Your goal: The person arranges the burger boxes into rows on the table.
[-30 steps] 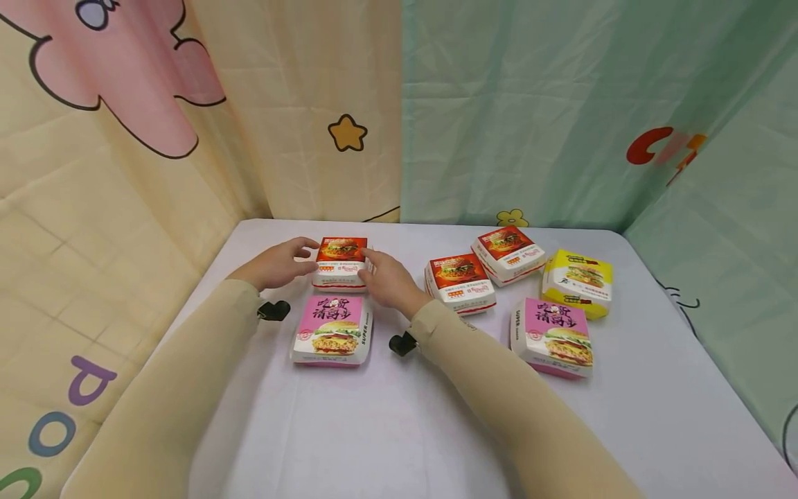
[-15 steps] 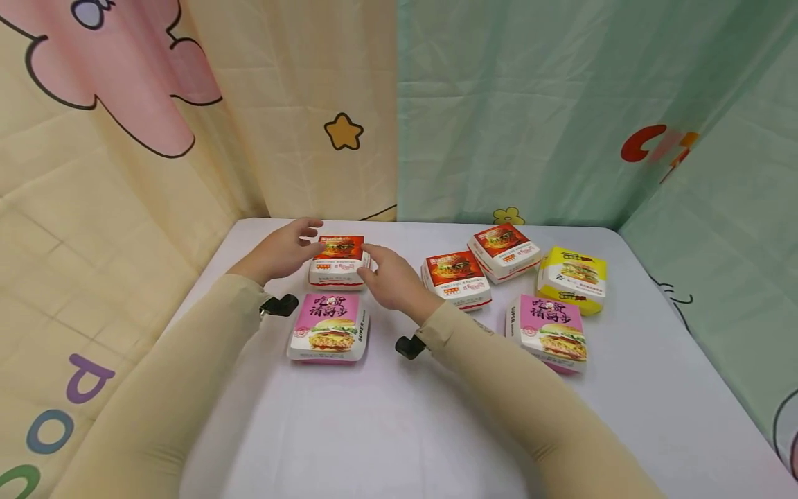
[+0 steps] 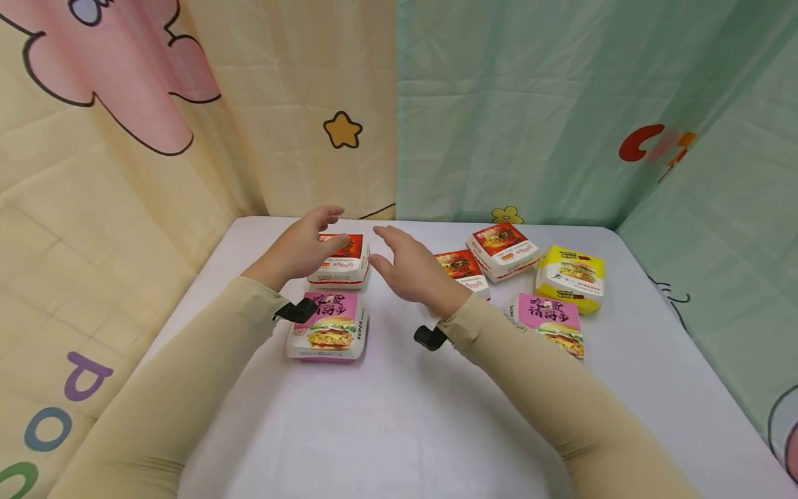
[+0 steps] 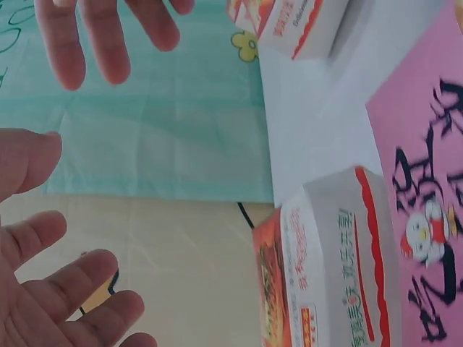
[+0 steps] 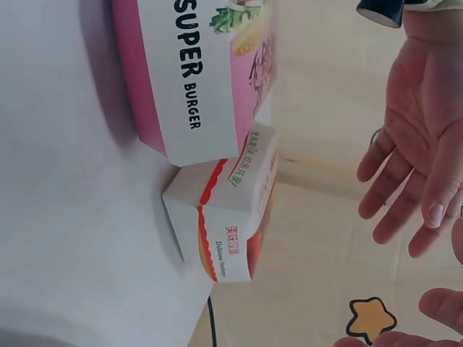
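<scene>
Seen by head view alone: yellow box (image 3: 570, 277), well right of right hand (image 3: 418, 267). Sharper from wrists: scalloped trim (image 4: 367, 249) on bevelled cardboard red-topped box (image 3: 343, 269), below left hand (image 3: 299, 248). Gripping nothing with either, fingers relaxed.

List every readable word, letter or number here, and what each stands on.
"SUPER BURGER": left pink box, side.
"吃货请留步": right pink box, top.
"Delicious": left red box, side; next word blurred.
"O": cream curtain; neighbouring letters unclear.
Remaining print, including the yellow box's: too small or blurred.
</scene>
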Demonstrator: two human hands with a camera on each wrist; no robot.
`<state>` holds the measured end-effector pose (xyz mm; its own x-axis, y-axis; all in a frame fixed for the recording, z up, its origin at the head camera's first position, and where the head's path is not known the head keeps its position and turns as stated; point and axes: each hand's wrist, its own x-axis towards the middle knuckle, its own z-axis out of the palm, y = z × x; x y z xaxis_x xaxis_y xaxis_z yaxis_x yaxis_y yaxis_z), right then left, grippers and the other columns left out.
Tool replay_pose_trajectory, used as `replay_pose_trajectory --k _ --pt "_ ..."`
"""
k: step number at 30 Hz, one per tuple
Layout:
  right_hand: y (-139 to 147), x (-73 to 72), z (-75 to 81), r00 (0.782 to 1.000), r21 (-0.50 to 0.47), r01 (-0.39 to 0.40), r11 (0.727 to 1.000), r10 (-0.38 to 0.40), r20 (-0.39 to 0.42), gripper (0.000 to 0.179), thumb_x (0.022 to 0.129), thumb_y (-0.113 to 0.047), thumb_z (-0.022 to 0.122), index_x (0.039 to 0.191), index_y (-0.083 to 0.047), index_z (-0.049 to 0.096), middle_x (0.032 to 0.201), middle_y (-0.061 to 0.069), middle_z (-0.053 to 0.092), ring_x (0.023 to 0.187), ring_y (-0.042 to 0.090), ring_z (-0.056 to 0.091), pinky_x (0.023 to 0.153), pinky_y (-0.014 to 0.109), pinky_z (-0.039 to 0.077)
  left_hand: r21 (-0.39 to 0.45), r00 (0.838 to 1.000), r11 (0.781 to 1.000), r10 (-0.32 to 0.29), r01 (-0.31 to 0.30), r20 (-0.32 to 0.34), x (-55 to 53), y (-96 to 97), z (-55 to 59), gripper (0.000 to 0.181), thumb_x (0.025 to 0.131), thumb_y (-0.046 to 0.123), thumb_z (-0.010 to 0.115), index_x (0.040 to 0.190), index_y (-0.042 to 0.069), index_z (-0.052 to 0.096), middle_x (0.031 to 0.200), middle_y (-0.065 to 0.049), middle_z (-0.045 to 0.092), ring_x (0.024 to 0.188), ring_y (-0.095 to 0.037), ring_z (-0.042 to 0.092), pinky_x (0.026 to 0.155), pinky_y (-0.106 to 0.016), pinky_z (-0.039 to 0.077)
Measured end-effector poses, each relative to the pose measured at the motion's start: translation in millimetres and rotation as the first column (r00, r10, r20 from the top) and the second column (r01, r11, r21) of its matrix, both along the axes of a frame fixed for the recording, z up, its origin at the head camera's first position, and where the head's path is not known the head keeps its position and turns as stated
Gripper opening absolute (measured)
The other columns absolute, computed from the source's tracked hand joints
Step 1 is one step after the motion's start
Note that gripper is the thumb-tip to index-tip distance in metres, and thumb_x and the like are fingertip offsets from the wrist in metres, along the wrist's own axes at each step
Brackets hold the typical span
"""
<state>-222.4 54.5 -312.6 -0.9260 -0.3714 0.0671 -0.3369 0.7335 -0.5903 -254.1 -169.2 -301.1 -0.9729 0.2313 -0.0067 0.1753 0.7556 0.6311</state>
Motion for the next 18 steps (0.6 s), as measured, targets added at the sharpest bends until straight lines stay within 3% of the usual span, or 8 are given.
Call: replay_pose_trajectory --k 9,18 --pt "29.6 6.9 26.2 1.000 0.097 -0.016 0.995 0.017 -0.014 0.065 0.108 -0.036 0.059 0.165 -0.015 0.036 0.172 0.011 0.033 0.159 0.029 0.033 0.129 0.050 0.030 0.074 0.997 0.995 -0.060 0.063 -0.043 23.4 36.2 12.1 0.068 0.104 0.043 0.064 0.162 0.020 0.037 0.165 -0.010 0.044 0.152 -0.036 0.042 0.123 -0.060 0.036" --pt "87.4 -14.8 33.6 0.998 0.183 -0.044 0.982 0.036 0.047 0.061 0.107 -0.031 0.060 0.163 -0.018 0.039 0.170 0.007 0.039 0.155 0.031 0.039 0.126 0.055 0.035 0.131 0.995 0.986 -0.099 0.101 -0.022 43.9 68.8 11.3 0.070 0.103 0.041 0.065 0.163 0.018 0.035 0.165 -0.011 0.043 0.153 -0.035 0.041 0.124 -0.056 0.037"
